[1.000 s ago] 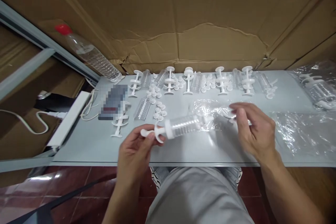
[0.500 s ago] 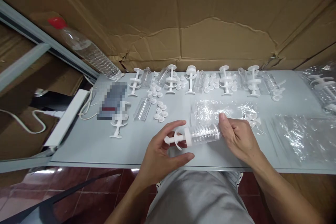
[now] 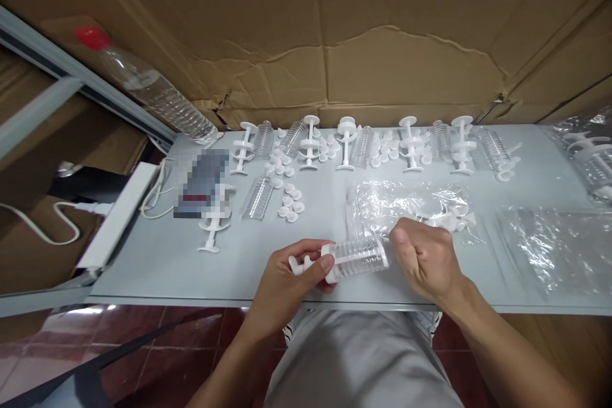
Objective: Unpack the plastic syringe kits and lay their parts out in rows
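A large clear ribbed plastic syringe (image 3: 359,257) with a white collar and plunger lies crosswise between my hands over the table's front. My left hand (image 3: 285,275) is closed on its white collar, thumb on top, with the plunger's white handle in the palm. At the syringe's narrow end, my right hand (image 3: 426,262) is curled into a fist around the tip, which is hidden. Behind it a clear plastic bag (image 3: 382,204) lies flat, with several white pieces (image 3: 452,218) at its right end.
White plungers (image 3: 310,143), clear ribbed barrels (image 3: 258,197) and small white caps (image 3: 291,203) line the table. A phone-like pixelated object (image 3: 201,182), a power strip (image 3: 119,217) and a red-capped bottle (image 3: 157,95) are at left. More clear bags (image 3: 557,252) lie at right. Cardboard (image 3: 406,76) stands behind.
My left hand was spread around the plunger and is now closed on the collar. The syringe has shifted slightly left, with its plunger handle nearer the collar.
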